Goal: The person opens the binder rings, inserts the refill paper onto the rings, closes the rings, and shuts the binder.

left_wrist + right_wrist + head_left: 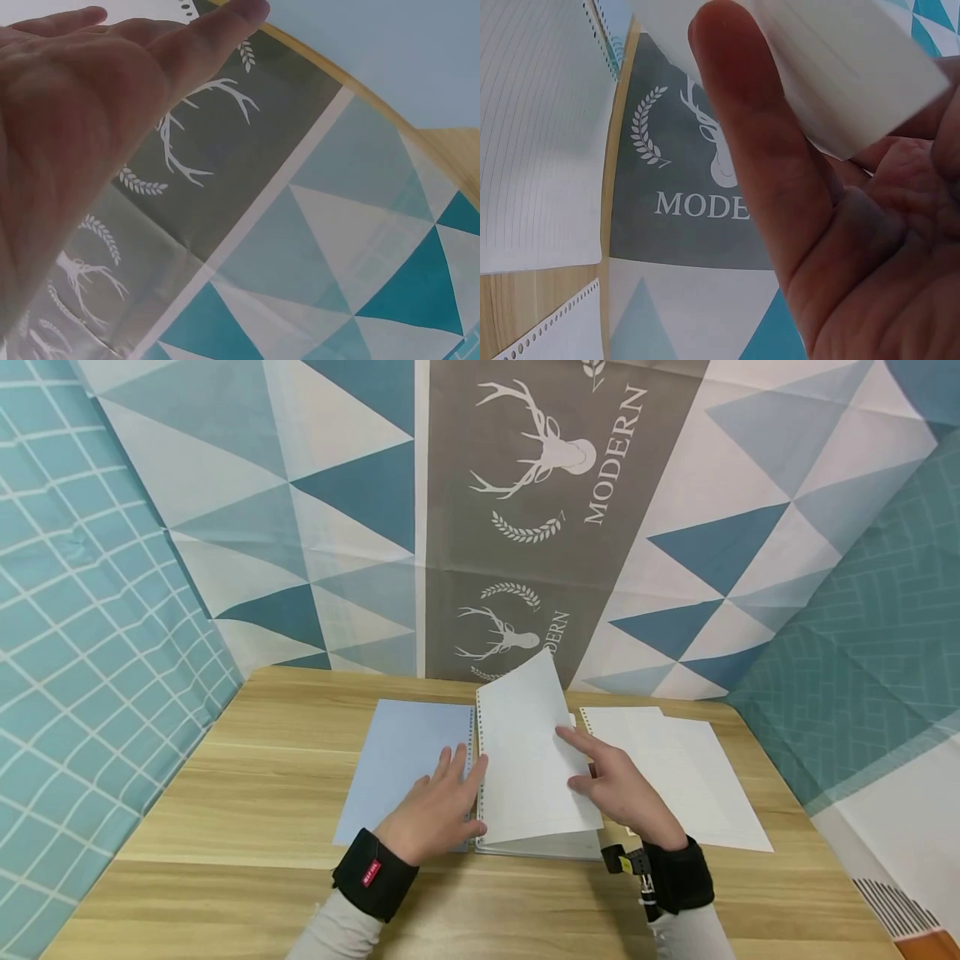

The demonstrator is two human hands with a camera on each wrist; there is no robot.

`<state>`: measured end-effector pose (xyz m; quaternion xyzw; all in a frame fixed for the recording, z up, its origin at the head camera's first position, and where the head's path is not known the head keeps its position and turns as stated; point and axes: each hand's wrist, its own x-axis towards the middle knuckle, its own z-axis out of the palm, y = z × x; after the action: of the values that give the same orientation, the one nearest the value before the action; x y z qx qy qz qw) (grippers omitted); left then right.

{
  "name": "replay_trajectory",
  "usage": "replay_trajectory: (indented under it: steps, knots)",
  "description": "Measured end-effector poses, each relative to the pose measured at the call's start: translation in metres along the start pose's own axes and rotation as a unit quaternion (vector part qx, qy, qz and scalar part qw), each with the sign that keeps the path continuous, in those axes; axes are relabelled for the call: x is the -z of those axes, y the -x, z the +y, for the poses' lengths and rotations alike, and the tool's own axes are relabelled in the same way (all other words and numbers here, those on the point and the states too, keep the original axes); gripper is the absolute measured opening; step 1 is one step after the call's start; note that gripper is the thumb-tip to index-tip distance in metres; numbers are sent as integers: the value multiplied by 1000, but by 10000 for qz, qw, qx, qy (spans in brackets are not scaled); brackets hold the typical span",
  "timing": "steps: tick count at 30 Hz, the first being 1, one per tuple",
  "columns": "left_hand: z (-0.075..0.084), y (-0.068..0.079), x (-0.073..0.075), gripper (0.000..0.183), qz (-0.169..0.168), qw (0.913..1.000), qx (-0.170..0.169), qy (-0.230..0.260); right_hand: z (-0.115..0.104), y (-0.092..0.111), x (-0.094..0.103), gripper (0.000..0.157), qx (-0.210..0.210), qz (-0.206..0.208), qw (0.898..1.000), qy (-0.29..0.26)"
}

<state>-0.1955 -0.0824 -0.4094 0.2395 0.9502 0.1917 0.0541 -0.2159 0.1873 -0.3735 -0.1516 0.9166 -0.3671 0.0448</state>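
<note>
A loose-leaf notebook with a pale blue cover (408,760) lies spread out on the table, ring holes along its middle. One white sheet (521,752) is lifted at a slant over the pages on its right side. My right hand (626,789) holds that sheet by its right edge; in the right wrist view the thumb lies against the paper (862,75), with other fingers behind. Across the middle of the notebook reaches my left hand (438,806), fingers spread, its fingertips right by the row of holes. In the left wrist view only part of this hand (82,97) shows.
Loose punched white sheets (705,785) overlap on the right of the wooden table (217,785), partly behind my right hand. A patterned cloth (360,527) hangs behind the table's far edge. Tiled blue cloth (67,610) hangs at the left.
</note>
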Motion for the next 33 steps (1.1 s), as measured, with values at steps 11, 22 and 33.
replay_trajectory:
  steps: [11, 22, 33]
  knots:
    - [2, 1, -6, 84, -33, 9999, 94, -73, -2, 1, 1, 68, 107, 67, 9998, 132]
    - [5, 0, -14, 84, -42, 9996, 219, -159, 0, -1, -4, 70, 205, 197, 9992, 294]
    - [5, -2, -20, 82, 29, 9984, 248, -515, -2, -1, -5, 70, 231, 194, 9977, 611]
